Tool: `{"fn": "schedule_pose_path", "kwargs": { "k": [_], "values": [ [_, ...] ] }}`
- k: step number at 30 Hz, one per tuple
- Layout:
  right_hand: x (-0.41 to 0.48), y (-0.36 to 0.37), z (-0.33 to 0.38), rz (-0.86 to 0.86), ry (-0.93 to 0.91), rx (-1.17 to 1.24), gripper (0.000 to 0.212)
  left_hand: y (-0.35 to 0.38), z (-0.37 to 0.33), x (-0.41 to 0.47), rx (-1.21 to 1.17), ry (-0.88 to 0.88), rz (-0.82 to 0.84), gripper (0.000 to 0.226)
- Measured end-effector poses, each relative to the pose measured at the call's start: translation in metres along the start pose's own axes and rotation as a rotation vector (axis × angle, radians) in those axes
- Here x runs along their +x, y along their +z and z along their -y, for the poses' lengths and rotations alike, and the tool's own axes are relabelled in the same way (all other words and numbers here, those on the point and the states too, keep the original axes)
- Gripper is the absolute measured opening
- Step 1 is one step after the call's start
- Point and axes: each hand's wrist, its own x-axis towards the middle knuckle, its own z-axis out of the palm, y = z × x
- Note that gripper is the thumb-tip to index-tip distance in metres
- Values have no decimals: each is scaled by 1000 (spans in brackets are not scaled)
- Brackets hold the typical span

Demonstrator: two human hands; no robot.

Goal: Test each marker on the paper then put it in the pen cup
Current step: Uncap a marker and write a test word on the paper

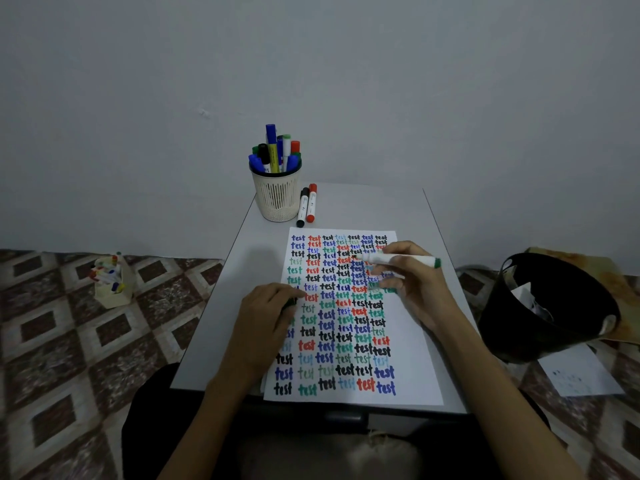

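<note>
A white paper (412, 341) covered in coloured "test" words lies on the small grey table (374, 206). My right hand (419, 285) grips a white marker with a green end (405, 260), uncapped, lying nearly level over the upper right of the paper with its tip pointing left. My left hand (266, 317) rests on the paper's left edge, fingers curled round a small dark green cap (290, 303). The cream mesh pen cup (277, 197) stands at the table's far left, filled with several markers. Beside it lie a black marker (302, 207) and a red marker (311, 203).
A black waste bin (540, 313) with crumpled paper stands on the floor to the right, a loose sheet (581, 372) beside it. On the patterned floor at left sits a cream holder (110, 282) with more markers. A grey wall rises behind the table.
</note>
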Motion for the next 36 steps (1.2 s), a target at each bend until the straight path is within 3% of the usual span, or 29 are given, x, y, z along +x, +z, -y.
{"fn": "schedule_pose_path", "kwargs": {
  "k": [5, 11, 21, 28, 32, 36],
  "values": [
    [-6, 11, -4, 90, 43, -217, 19, -9, -9, -1, -173, -35, -83, 20],
    [-13, 28, -8, 170, 61, -241, 20, -20, -17, -4, -511, -185, -192, 23],
    [-24, 53, -17, 229, 43, -332, 21, -22, -19, -6, -594, -133, -165, 28],
    [-24, 53, -25, 244, 51, -422, 21, -26, -12, -4, -856, -255, -133, 26],
    [-25, 48, -25, 262, -4, -619, 20, -25, -9, -5, -983, -275, -97, 36],
    [-27, 49, -29, 318, -54, -773, 16, -20, -6, -4, -927, -278, -100, 27]
  ]
}}
